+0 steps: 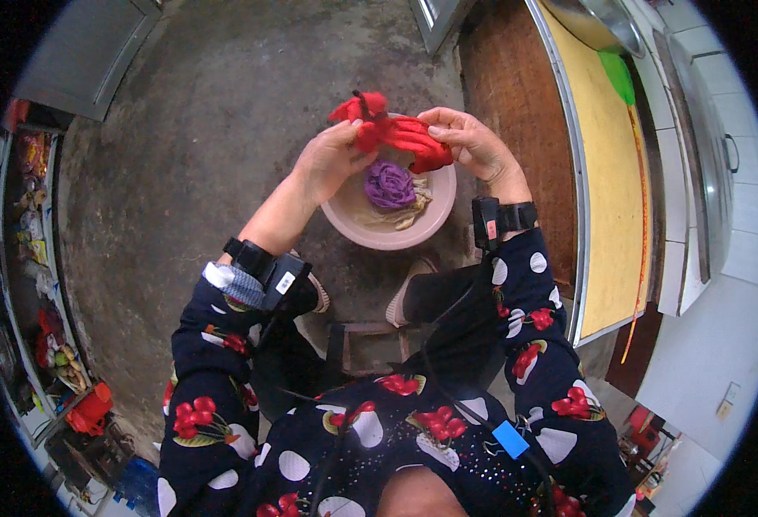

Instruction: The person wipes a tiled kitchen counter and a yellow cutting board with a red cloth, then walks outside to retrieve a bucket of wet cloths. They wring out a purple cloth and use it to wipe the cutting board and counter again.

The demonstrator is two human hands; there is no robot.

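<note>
A red knitted cloth item [414, 139], bunched and possibly a glove, is stretched between my two hands above a pinkish plastic basin [388, 243]. My left hand [335, 155] grips its left end, where a dark edge shows on top. With thumb and fingers, my right hand [472, 142] pinches the right end. Below, inside the basin, a crumpled purple cloth [388, 185] lies on a beige cloth [411, 218] in what looks like shallow cloudy water. The red item hides the basin's far part.
The basin stands on a concrete floor [178, 161] before my feet. On the right is a yellow-topped cabinet [611, 213] bearing a green fly swatter [616, 77] and a metal bowl [595, 22]. Shelves with goods [33, 220] line the left, near a grey door [91, 55].
</note>
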